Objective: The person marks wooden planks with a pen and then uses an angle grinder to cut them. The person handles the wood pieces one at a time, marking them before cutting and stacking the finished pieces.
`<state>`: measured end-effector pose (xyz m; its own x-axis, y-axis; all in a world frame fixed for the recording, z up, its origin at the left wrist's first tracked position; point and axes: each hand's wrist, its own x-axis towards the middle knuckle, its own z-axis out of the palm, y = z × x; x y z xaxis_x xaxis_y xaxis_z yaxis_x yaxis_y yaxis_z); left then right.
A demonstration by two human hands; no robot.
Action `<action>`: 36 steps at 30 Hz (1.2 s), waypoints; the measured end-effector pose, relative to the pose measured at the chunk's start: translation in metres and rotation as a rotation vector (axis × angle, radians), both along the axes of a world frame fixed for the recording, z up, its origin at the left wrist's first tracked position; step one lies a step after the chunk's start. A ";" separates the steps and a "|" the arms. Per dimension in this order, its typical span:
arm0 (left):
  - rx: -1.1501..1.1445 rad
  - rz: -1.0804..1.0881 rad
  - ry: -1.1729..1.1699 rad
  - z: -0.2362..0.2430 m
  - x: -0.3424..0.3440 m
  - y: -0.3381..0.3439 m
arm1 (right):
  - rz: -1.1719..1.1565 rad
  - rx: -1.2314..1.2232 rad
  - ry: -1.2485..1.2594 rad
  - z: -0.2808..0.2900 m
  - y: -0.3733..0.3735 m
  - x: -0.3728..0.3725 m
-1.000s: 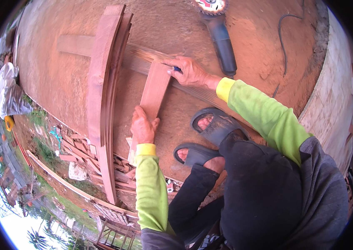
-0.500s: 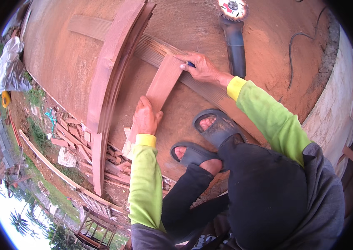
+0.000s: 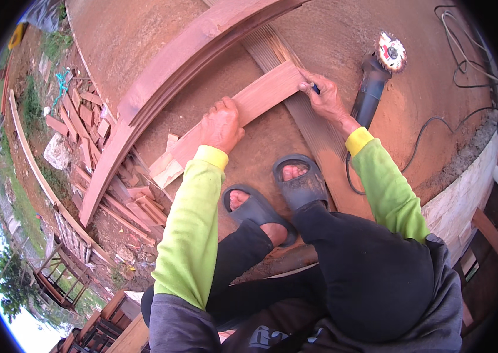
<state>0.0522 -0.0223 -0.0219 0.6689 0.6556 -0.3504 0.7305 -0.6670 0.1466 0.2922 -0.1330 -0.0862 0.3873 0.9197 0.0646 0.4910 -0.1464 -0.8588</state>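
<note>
A short reddish wooden board (image 3: 268,93) slants up to the right in front of me. My left hand (image 3: 223,125) is closed over its edge near the middle, fingers wrapped on top. At the board's upper right end, my right hand (image 3: 326,101) pinches a slim dark blue pencil (image 3: 315,88), with its fingertips touching the corner. Whether the pencil's point meets the wood is hidden. Under that end runs a long grooved plank (image 3: 319,132) on the dusty floor. The board's lower left end has a paler, angled piece (image 3: 166,170).
Long stacked boards (image 3: 161,82) cross at the left, beyond my left hand. An angle grinder (image 3: 369,91) with a toothed disc lies right of my right hand, near a black cable (image 3: 419,144). Wood offcuts (image 3: 87,117) lie at the left. My sandalled feet (image 3: 299,176) are just below the board.
The view has turned, so the board and long planks tilt more toward level and the grinder sits farther right. Both hands keep their hold on the board and pencil.
</note>
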 end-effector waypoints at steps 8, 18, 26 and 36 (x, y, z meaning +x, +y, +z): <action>0.127 0.032 -0.088 -0.002 -0.001 -0.006 | -0.249 -0.165 0.254 0.039 0.012 0.012; 0.177 0.097 -0.071 -0.018 -0.004 -0.017 | 0.750 -0.160 -0.014 0.143 0.128 -0.121; 0.058 0.113 -0.237 -0.036 0.006 -0.012 | 1.110 -0.375 0.032 0.127 0.169 -0.241; -0.408 0.190 0.001 -0.084 0.004 -0.044 | 1.214 -0.563 -0.032 0.074 0.159 -0.300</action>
